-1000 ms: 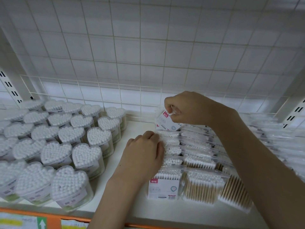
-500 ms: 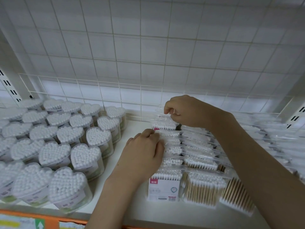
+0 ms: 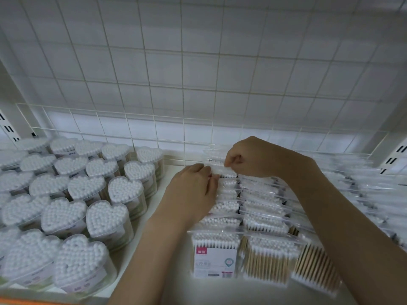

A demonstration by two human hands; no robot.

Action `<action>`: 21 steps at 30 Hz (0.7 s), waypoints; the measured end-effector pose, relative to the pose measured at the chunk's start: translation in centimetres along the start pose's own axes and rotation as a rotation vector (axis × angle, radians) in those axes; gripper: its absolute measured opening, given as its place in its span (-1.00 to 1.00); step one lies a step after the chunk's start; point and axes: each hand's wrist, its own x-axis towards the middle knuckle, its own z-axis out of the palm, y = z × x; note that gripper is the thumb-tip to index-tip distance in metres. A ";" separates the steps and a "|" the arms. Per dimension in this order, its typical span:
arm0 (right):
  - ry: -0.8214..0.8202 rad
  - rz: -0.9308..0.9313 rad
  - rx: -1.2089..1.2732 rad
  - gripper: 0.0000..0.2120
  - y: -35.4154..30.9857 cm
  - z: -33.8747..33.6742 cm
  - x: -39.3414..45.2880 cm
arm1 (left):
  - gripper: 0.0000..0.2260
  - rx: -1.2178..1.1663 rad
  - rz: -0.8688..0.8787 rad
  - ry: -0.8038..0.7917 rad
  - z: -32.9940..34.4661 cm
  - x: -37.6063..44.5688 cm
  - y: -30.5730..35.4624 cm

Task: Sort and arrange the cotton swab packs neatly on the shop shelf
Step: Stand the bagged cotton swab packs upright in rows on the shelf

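Clear bags of wooden-stick cotton swabs stand in rows on the white shelf (image 3: pixel 169 285), the front pack (image 3: pixel 214 257) bearing a white label with a pink tag. My right hand (image 3: pixel 248 157) pinches the top edge of a swab pack (image 3: pixel 226 172) near the back of the left row. My left hand (image 3: pixel 193 190) rests against the left side of that row, its fingertips touching the same pack's top edge. More clear packs (image 3: pixel 264 230) fill the rows to the right.
Heart-shaped clear tubs of swabs (image 3: pixel 92 216) crowd the shelf's left half. A white wire grid (image 3: pixel 198 84) backs the shelf, with a low wire rail along its foot. Blurred clear packs (image 3: pixel 370 190) lie at the far right. An orange strip edges the shelf front.
My right hand has lowered the labelled pack it held up into the back of the row. My left hand has slid farther back to meet it.
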 end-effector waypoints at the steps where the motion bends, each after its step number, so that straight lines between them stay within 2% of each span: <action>1: 0.051 -0.003 0.010 -0.76 0.2 0.0 0.1 | -0.64 0.003 -0.014 0.004 -0.1 0.0 0.0; 4: 0.162 -0.004 -0.036 -0.72 0.4 0.4 0.7 | -0.64 0.042 -0.042 0.000 -0.3 0.0 -0.1; 8: 0.027 0.025 -0.001 -0.69 -0.1 1.0 1.0 | -0.64 0.073 -0.053 0.042 -0.5 1.0 -0.1; 10: 0.009 0.030 0.021 -0.68 -0.3 0.7 1.0 | -0.63 0.086 -0.014 0.037 -0.4 1.9 -0.1; 14: 0.097 0.038 0.015 -0.67 0.0 0.1 1.1 | -0.70 0.105 0.035 -0.029 0.2 2.6 -0.4; 17: 0.215 0.044 -0.059 -0.66 0.5 0.1 1.7 | -0.70 0.127 0.036 0.000 0.5 2.3 -0.4; 21: 0.151 0.035 -0.127 -0.63 0.6 0.7 2.2 | -0.66 0.125 0.034 0.027 0.9 2.7 -0.7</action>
